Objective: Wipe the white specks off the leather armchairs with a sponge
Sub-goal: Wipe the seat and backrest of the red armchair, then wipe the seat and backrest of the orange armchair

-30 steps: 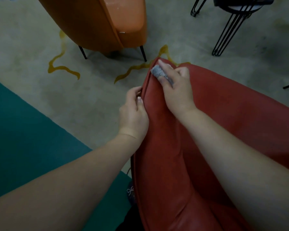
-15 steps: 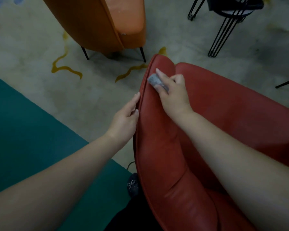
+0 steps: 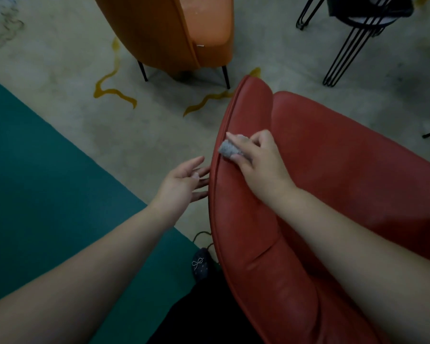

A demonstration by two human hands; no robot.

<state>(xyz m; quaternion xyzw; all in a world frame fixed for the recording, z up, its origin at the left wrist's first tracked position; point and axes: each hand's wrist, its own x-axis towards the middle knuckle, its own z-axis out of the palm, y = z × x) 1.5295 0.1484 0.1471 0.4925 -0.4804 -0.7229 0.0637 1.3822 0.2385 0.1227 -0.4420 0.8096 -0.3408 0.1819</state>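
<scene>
A red leather armchair fills the right half of the view, its piped left edge running up the middle. My right hand pinches a small grey sponge and presses it on the chair's left arm close to the seam. My left hand hovers beside the outer edge of that arm, fingers straight and spread, fingertips at or just off the piping. An orange leather armchair stands farther back on thin black legs. No white specks are plain on the red leather.
Black wire-legged furniture stands at the top right. A teal rug covers the floor at the left, beside a pale floor with yellow squiggles. My dark shoe shows under the red chair's edge.
My left hand has let go of the chair's edge and opened beside it. My right hand has drawn the sponge down along the arm toward me.
</scene>
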